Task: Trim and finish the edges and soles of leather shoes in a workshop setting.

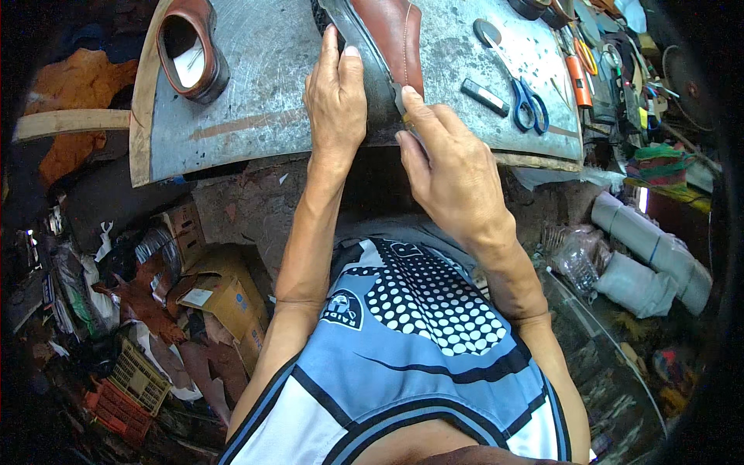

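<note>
Now the left hand [335,97] presses flat on the brown shoe [385,48]; the right hand's [448,164] grip pinches a small tool at the shoe's sole edge.

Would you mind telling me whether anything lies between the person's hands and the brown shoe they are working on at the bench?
Nothing visible does. The left hand lies flat on the brown shoe, and the right hand pinches at its stitched edge; both touch it directly.

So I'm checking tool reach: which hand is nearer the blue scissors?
Right. The right hand is just left of the scissors, at the shoe; the left hand lies farther left, flat on the shoe's sole.
</note>
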A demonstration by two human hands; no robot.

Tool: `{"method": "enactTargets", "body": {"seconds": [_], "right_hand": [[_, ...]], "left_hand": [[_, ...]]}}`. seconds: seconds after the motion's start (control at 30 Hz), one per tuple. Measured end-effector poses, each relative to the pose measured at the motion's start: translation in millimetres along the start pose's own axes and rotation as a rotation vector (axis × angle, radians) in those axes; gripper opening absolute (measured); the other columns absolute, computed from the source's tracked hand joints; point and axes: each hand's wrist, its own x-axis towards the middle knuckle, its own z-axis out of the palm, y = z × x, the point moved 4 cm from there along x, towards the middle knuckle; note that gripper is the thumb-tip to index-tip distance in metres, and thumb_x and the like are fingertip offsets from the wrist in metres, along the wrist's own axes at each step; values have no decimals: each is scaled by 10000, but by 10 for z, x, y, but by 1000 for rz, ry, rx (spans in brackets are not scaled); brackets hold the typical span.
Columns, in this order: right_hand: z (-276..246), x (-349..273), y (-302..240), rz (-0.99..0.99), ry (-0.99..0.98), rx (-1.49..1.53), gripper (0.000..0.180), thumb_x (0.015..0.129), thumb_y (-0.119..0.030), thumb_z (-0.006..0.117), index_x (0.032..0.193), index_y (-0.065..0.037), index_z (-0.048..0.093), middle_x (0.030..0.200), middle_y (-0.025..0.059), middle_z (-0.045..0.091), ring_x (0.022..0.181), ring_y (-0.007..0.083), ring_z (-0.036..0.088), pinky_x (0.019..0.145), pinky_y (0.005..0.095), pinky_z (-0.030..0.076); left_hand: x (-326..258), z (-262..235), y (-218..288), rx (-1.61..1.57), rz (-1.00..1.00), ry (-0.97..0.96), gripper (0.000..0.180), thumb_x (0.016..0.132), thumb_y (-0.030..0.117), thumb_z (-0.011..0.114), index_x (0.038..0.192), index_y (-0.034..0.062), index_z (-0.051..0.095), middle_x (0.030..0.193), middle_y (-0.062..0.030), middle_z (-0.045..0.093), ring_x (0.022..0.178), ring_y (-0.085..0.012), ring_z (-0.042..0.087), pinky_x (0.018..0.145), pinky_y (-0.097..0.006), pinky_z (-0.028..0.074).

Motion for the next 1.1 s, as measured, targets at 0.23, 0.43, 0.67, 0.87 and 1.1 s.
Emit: {"method": "enactTargets", "body": {"seconds": [0.23, 0.43, 0.67, 0.87, 1.1], "right_hand": [[75, -59, 105, -52, 151, 204, 441, 881, -29, 633, 1300, 24, 507, 1012, 207, 608, 868, 333, 651, 745, 396, 522], [-29, -87, 290, -69, 342, 249, 494, 894, -4, 635, 1361, -4, 475, 1148, 167, 605, 940, 226, 634, 825, 332, 515], [92, -176, 375, -31, 301, 436, 488, 907, -9, 620, 1367, 10, 457, 1189, 189, 583, 1016, 236, 618, 847, 325, 516], [90, -200, 437, 2, 282, 522, 492, 888, -21, 626, 1352, 18, 464, 1194, 228, 580, 1059, 326, 624, 907, 385, 499], [108, -178, 469, -6, 259, 528, 502, 888, -30, 625, 1364, -11, 468, 1229, 223, 576, 1097, 337, 611, 939, 400, 487]], "left_hand": [[9, -26, 15, -11, 27, 7, 581, 1013, 339, 400, 1389, -103, 423, 1266, -327, 560, 1174, -428, 555, 1047, -455, 391], [-48, -123, 166, -24, -69, -87, 664, 957, 328, 558, 1420, -106, 363, 1294, -333, 528, 1221, -406, 530, 1063, -434, 393], [-129, -21, 230, 95, 33, -108, 790, 886, 306, 666, 1442, -120, 299, 1406, -362, 414, 1336, -412, 425, 1112, -431, 342], [-160, -84, 196, -204, -26, -237, 939, 812, 252, 762, 1477, -114, 210, 1444, -343, 387, 1378, -372, 385, 1139, -402, 305], [-124, -39, 243, -115, -18, -189, 919, 804, 293, 777, 1466, -94, 270, 1396, -323, 456, 1289, -367, 490, 1084, -403, 381]]}}
